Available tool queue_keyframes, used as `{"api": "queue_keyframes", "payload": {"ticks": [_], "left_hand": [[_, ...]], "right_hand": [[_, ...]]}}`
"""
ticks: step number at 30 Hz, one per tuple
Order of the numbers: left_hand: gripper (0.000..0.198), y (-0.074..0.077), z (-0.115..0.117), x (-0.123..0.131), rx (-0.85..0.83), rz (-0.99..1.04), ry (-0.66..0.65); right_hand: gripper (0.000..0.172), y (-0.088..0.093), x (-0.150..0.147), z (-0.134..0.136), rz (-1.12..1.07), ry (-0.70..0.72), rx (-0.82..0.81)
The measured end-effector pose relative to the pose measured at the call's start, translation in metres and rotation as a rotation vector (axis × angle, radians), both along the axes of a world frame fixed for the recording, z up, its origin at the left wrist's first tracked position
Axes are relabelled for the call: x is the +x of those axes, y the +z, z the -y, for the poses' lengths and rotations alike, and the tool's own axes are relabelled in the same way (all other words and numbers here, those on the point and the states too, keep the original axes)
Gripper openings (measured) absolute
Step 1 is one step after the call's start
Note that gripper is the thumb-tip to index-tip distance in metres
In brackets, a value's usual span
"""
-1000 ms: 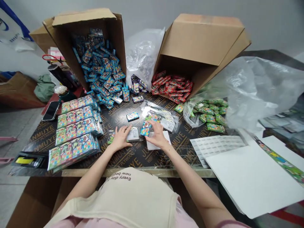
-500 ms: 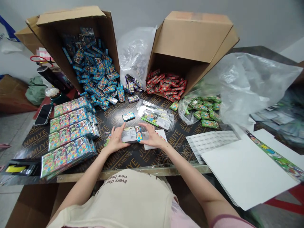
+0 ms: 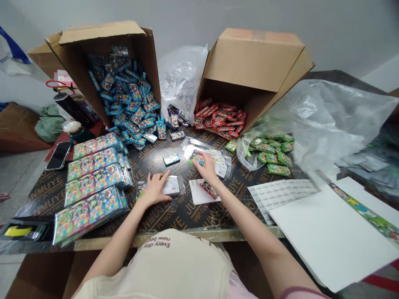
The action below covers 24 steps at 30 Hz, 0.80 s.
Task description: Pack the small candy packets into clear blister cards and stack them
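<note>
My left hand (image 3: 153,189) lies spread over a flat, clear-wrapped packet (image 3: 173,186) with a pale barcoded panel. Its thumb is by the near edge and its fingers reach past the far edge. To the right, my right hand (image 3: 204,165) has its thumb and fingers closed at the left end of a stack of clear plastic packets (image 3: 222,169) with printed labels. Part of that end is hidden by the hand. One blue printed box (image 3: 171,159) lies between the hands, farther back. Beneath my right wrist, a red printed box (image 3: 208,189) rests on a white card (image 3: 197,195).
Tipped cartons at the back spill blue boxes (image 3: 137,108) and red boxes (image 3: 222,118). Green boxes (image 3: 274,151) lie by a plastic bag. Stacked filled packs (image 3: 90,207) stand left, near a phone (image 3: 58,155) and tape dispenser (image 3: 28,230). White sheets (image 3: 330,232) overhang the right edge.
My right hand has left the barcoded packet and moved up and right to the stack of clear packets. My left hand stays on the barcoded packet. The view has shifted slightly.
</note>
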<state>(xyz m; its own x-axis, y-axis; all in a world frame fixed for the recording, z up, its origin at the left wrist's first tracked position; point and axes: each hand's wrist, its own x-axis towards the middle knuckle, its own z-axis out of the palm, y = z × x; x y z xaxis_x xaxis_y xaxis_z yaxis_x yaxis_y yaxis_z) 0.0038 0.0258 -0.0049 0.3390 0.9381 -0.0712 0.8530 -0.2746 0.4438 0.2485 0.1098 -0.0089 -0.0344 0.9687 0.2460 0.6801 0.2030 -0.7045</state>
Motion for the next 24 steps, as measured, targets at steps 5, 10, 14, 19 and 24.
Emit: {"api": "queue_keyframes", "payload": {"ticks": [5,10,14,19,24], "left_hand": [[0.103,-0.009,-0.012,0.026,0.018,-0.001,-0.069],[0.094,-0.018,-0.019,0.044,0.045,0.051,-0.036],[0.092,-0.020,-0.020,0.041,0.058,0.092,-0.059],[0.104,-0.019,-0.016,0.032,0.056,0.115,-0.095],[0.094,-0.013,-0.014,0.024,0.103,0.082,-0.069]], "right_hand": [[0.071,-0.013,-0.022,-0.070,0.347,0.178,-0.123],[0.088,-0.005,-0.072,-0.127,0.414,-0.012,-0.143],[0.081,0.001,-0.098,-0.147,0.387,-0.145,-0.121],[0.079,0.005,-0.093,-0.113,0.135,0.067,0.004],[0.087,0.020,-0.049,-0.036,-0.169,0.393,0.060]]}}
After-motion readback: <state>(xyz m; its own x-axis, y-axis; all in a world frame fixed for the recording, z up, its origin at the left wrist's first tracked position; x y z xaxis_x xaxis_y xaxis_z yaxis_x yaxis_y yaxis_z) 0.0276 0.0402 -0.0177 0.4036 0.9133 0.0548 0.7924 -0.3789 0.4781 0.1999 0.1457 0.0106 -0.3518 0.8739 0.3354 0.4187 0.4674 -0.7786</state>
